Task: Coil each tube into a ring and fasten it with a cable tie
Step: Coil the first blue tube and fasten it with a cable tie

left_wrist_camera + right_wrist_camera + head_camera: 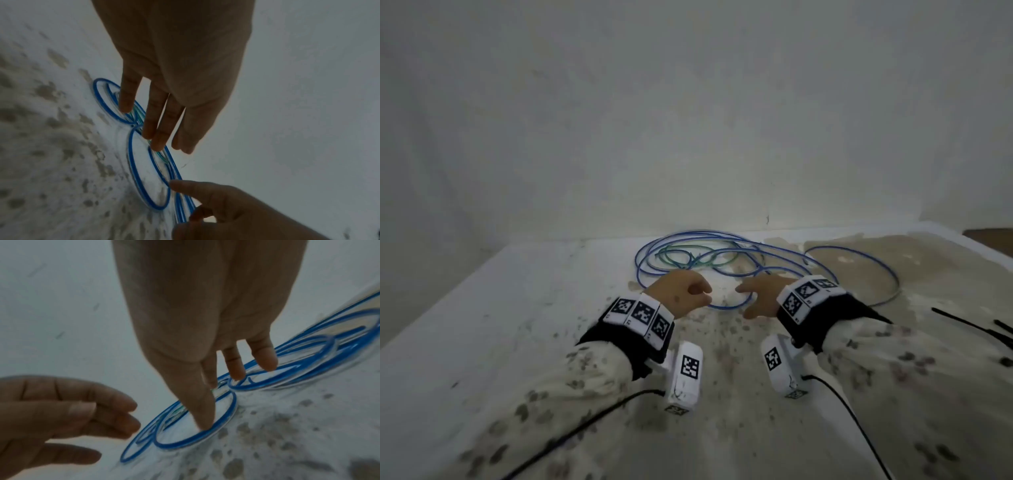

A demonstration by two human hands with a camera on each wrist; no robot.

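A long blue tube (729, 306) lies in loose tangled loops on the table, with a thinner green tube (664, 254) caught in the far part of the tangle. My left hand (681, 291) hovers over the near left loops, fingers relaxed, holding nothing. In the left wrist view its fingers (156, 123) point down at the blue tube (156, 207). My right hand (760, 294) is spread beside it. In the right wrist view its straight fingers (205, 418) reach down to a blue loop (185, 445); whether they touch it I cannot tell.
Black cable ties (969, 325) lie at the right edge of the table. A spotted white cloth (722, 359) covers the near table. A pale wall (688, 120) stands right behind the tubes. One blue loop reaches out to the right.
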